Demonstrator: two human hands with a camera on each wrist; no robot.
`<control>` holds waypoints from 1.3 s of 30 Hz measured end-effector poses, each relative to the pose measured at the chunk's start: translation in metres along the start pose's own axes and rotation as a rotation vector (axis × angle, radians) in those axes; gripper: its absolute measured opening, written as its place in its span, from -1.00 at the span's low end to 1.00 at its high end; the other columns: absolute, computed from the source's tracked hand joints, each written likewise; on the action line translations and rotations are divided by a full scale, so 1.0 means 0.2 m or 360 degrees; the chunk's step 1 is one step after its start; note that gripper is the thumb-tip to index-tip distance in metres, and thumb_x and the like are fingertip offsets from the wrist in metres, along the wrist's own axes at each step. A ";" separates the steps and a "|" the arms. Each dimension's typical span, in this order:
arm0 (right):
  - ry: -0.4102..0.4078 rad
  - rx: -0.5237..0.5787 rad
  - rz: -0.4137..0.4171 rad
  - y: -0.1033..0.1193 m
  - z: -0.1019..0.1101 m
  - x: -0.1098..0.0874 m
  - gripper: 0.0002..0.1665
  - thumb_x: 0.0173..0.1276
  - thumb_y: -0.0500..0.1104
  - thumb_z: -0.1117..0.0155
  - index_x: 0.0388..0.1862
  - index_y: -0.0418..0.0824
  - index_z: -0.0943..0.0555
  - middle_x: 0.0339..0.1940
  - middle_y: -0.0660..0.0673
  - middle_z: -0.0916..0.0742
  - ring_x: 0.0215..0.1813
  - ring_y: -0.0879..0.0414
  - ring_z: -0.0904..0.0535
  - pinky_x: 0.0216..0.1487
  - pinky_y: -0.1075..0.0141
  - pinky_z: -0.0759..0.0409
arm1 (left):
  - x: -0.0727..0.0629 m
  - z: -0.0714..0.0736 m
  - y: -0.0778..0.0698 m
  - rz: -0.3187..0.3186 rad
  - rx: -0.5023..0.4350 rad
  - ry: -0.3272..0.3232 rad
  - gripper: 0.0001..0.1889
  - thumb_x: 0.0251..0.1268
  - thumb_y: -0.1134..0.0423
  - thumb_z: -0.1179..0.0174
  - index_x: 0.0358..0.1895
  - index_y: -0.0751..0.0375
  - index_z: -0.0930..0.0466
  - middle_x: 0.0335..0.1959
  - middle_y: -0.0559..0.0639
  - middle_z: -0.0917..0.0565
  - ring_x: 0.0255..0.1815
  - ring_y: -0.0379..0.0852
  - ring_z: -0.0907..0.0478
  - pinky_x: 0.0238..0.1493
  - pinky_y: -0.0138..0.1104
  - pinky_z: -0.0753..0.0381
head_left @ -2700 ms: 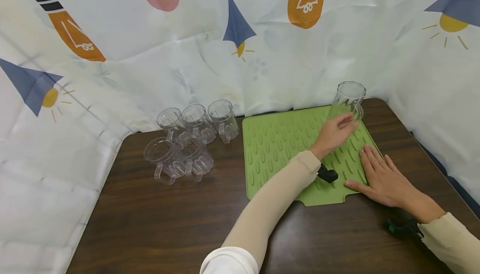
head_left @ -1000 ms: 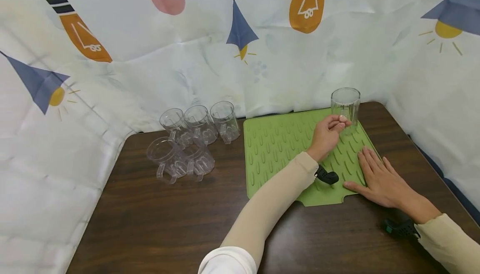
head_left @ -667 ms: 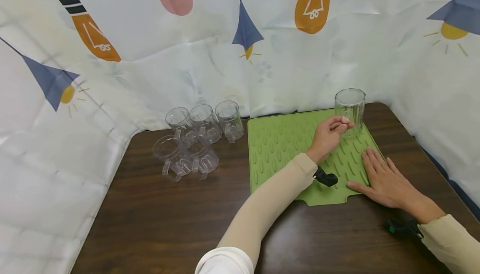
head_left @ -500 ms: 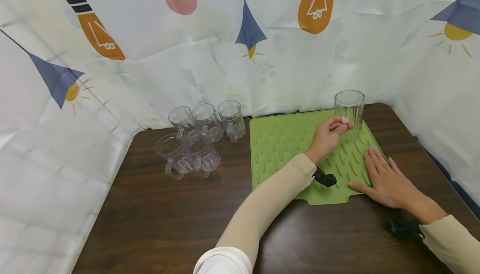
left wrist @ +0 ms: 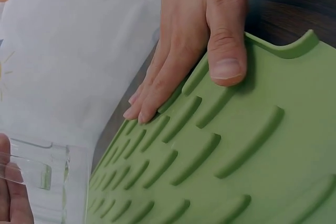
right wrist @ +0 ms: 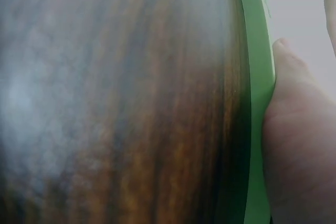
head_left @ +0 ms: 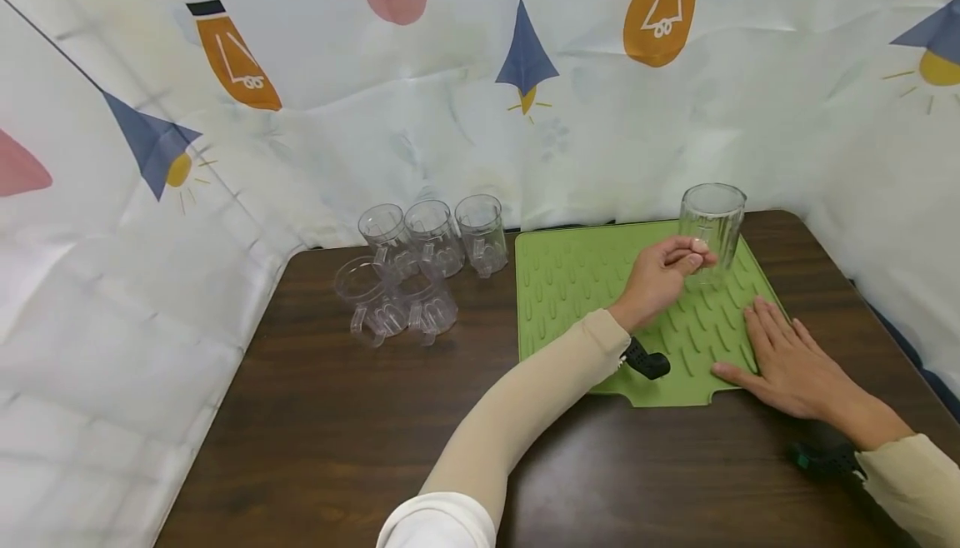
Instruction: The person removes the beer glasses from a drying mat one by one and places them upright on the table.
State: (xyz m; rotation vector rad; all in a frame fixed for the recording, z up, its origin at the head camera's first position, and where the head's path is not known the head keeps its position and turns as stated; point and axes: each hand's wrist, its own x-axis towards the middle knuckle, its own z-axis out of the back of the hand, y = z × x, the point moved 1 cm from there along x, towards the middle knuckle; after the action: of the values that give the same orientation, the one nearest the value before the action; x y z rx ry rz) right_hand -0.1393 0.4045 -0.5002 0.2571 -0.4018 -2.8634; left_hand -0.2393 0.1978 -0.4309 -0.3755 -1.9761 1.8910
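Observation:
My left hand (head_left: 660, 275) grips the handle of a clear ribbed glass mug (head_left: 724, 227). The mug stands upright at the back right corner of a green ridged mat (head_left: 577, 281). In the left wrist view, the fingers (left wrist: 14, 195) holding the mug (left wrist: 73, 177) show at the lower left edge. My right hand (head_left: 795, 365) lies flat with spread fingers on the mat's right edge, thumb on its front corner. That same right hand (left wrist: 191, 40) fills the top of the left wrist view. Only its thumb (right wrist: 299, 145) shows clearly in the right wrist view.
Several clear mugs (head_left: 480, 231) stand in two close rows at the back left of the dark wooden table (head_left: 337, 440). A printed white curtain (head_left: 450, 140) hangs right behind the table and along its sides.
My left hand, earlier loose beside the mug, now grips its handle. The mug has turned, its handle swinging from the right towards my hand. My right hand stays on the mat; the head view has shifted.

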 end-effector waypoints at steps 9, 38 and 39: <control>0.0013 -0.0006 -0.0011 -0.02 0.01 -0.01 0.30 0.54 0.42 -0.02 0.66 -0.50 0.31 0.67 -0.57 0.23 0.69 -0.50 0.37 0.61 -0.45 0.47 | -0.04 0.04 -0.03 0.0006 -0.0016 -0.0029 -0.76 0.59 0.32 -0.08 0.15 0.22 -0.64 0.11 0.11 -0.79 0.07 -0.34 -0.75 0.14 -0.57 -0.67; 0.0058 -0.0024 0.0010 0.00 0.02 -0.01 0.29 0.57 0.38 0.02 0.63 -0.53 0.38 0.63 -0.62 0.28 0.66 -0.52 0.45 0.55 -0.53 0.42 | -0.25 0.20 -0.08 -0.0041 -0.0064 -0.0025 -0.78 0.60 0.36 -0.05 0.13 0.29 -0.62 0.11 0.23 -0.77 0.05 -0.21 -0.78 0.19 -0.39 -0.73; 0.0057 -0.0026 0.0012 0.00 0.02 0.00 0.29 0.57 0.38 0.02 0.63 -0.53 0.38 0.63 -0.63 0.28 0.66 -0.53 0.45 0.55 -0.53 0.42 | -0.26 0.21 -0.08 -0.0037 -0.0067 -0.0033 -0.78 0.60 0.36 -0.05 0.12 0.28 -0.62 0.11 0.23 -0.77 0.04 -0.22 -0.79 0.18 -0.40 -0.73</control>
State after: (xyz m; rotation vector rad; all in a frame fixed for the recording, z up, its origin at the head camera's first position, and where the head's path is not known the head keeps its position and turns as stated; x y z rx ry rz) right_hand -0.1393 0.4063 -0.4963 0.3028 -0.3716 -2.8493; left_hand -0.2111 0.1365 -0.4195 -0.3445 -2.0277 1.8489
